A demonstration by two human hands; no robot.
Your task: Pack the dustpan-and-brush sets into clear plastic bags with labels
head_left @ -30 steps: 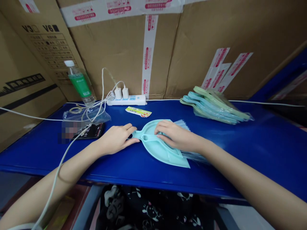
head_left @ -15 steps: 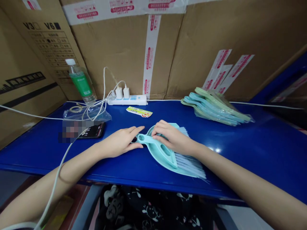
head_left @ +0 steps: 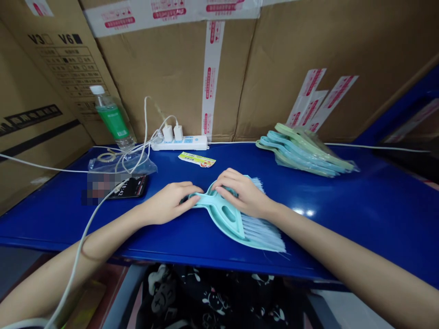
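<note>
- Left hand (head_left: 173, 203): thumb and fingers narrow, closed about the handle end of the light-blue dustpan (head_left: 224, 231).
- Right hand (head_left: 240, 192): fingers bent over the upper side of the light-blue brush (head_left: 219, 205), holding it; fingertips near the handle.
- Brush lies on the dustpan, handles lined up toward the left hand, bristles (head_left: 262, 233) fanning right; pair sits mid-table, near the front edge of the blue table (head_left: 161, 242).
- Bagged green and blue stack (head_left: 305, 151): back right, well apart from both hands.
- Back: white power strip (head_left: 200, 143), two plugs in; printed slip (head_left: 197, 159) just in front.
- Left side: green-label bottle (head_left: 113, 121), phone (head_left: 132, 188), loose white cable (head_left: 82, 242) crossing the left forearm.
</note>
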